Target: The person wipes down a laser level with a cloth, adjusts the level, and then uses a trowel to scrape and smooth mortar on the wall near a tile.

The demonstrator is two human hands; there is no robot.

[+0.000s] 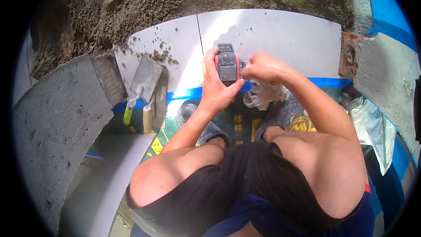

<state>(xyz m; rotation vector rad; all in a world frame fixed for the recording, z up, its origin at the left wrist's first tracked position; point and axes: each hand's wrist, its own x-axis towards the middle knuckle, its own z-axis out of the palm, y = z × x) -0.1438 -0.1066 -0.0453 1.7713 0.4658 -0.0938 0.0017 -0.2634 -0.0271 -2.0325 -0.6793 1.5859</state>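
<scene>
Your left hand (215,88) gripped a small black-and-red device (228,65), possibly a laser level, upright above the white tiles (285,39). Your right hand (262,66) pinched its right side while clutching a white rag (263,95); two trowels (147,88) lay well left.

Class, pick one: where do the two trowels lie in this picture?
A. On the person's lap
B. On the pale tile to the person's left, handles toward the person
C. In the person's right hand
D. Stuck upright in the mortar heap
B: the two trowels lie flat at the edge of the pale tile, left of the left hand, which holds a small black and red device.
</scene>
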